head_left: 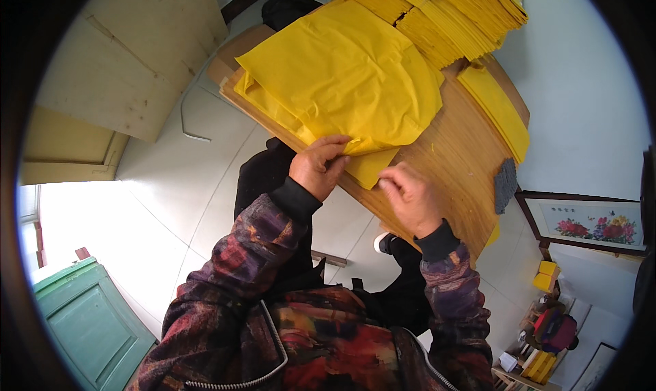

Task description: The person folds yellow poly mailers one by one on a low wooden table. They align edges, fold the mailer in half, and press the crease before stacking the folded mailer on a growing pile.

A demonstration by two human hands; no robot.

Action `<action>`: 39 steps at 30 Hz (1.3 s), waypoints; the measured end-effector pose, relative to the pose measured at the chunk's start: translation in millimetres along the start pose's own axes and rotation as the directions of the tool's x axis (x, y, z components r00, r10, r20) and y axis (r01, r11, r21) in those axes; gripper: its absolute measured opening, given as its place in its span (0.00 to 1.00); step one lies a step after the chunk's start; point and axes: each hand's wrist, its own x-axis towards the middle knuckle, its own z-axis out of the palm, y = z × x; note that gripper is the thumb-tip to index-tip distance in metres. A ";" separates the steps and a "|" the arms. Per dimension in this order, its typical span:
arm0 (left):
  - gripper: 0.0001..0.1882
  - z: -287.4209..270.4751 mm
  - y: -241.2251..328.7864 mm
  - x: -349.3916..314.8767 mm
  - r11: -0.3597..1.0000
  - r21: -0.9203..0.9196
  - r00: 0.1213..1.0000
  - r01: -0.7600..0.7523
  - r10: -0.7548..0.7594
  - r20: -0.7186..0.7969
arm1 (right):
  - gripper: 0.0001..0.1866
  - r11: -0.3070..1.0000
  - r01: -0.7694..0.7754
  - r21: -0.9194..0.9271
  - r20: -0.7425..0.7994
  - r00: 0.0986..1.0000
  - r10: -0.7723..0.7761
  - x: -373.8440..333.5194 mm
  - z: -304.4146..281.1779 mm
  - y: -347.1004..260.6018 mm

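Observation:
A large, creased yellow sheet of thin cloth-like material (342, 70) lies over the near-left part of the wooden table. My left hand (320, 164) pinches its near edge between thumb and fingers, where the layer is folded up. Below that fold, a flat yellow flap (372, 165) pokes out toward me over the table's edge. Just right of this flap is my right hand (412, 198), its fingers curled and thumb pressed to the forefinger. Whatever it holds, if anything, is too small to make out.
Thick stacks of folded yellow sheets (444, 15) rise at the table's far end. A narrow yellow stack (497, 107) and a grey cloth (506, 185) lie along the right edge of the wooden table (451, 165). A framed flower picture (588, 222) stands by the wall.

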 end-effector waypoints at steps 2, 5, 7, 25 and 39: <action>0.10 1.6 -1.1 0.7 0.998 -0.066 1.000 0.008 -0.009 -0.018 | 0.07 0.985 0.111 -0.129 0.008 0.994 -0.111 -7.5 8.6 3.6; 0.10 1.3 -2.2 1.3 0.997 -0.068 1.000 0.019 -0.020 -0.012 | 0.07 0.968 0.154 -0.199 0.016 0.988 -0.153 -11.4 18.6 7.8; 0.10 0.2 -2.3 1.6 0.999 -0.051 1.000 0.011 -0.011 -0.003 | 0.06 0.968 0.165 -0.190 -0.011 0.985 -0.170 -9.8 20.7 10.6; 0.09 -1.9 -2.9 3.3 0.998 -0.063 1.000 0.015 -0.014 0.012 | 0.04 0.978 -0.126 0.168 0.296 0.952 0.072 16.7 -3.1 14.4; 0.07 -11.6 27.8 19.2 0.962 0.267 0.997 -0.062 0.045 0.067 | 0.24 0.940 0.122 -0.317 0.012 0.992 -0.125 -5.2 7.4 18.3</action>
